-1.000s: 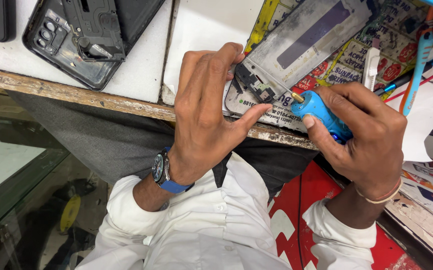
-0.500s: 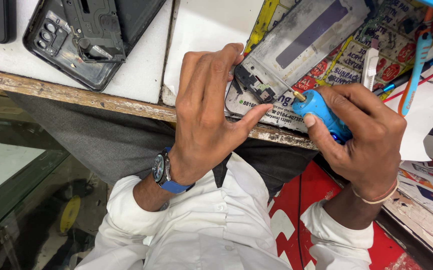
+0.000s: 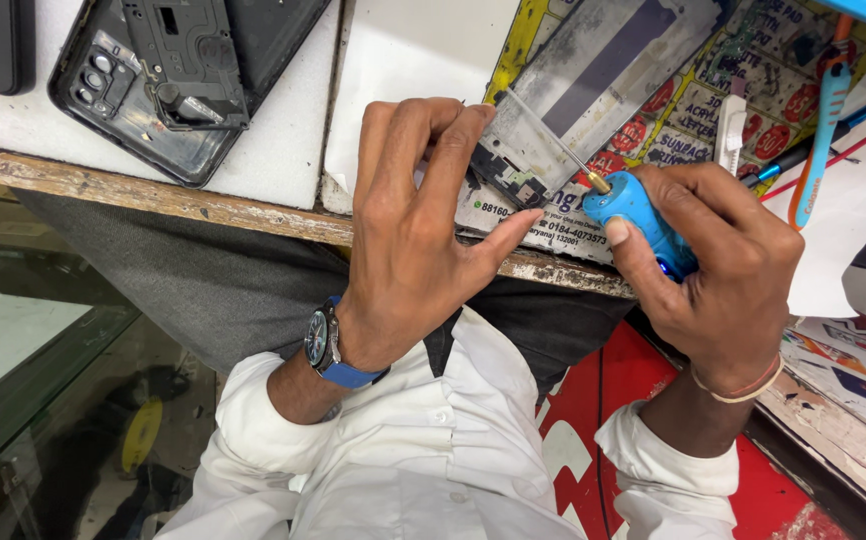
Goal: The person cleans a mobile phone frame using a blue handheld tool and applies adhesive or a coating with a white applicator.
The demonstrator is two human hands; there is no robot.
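My right hand (image 3: 718,275) keeps a closed grip on the blue plastic-handled precision screwdriver (image 3: 638,220), thumb on the barrel. Its thin metal shaft points toward 10 o'clock, the tip on the grey rectangular metal phone frame (image 3: 593,85). My left hand (image 3: 418,235) holds nothing; its fingertips (image 3: 473,115) press the frame's near corner flat on the white surface (image 3: 403,50). Against the frames half a second and one second ago, neither hand has shifted noticeably: the driver remains seated at the same point. At 10 o'clock, well apart, lies a black opened phone back housing (image 3: 168,85).
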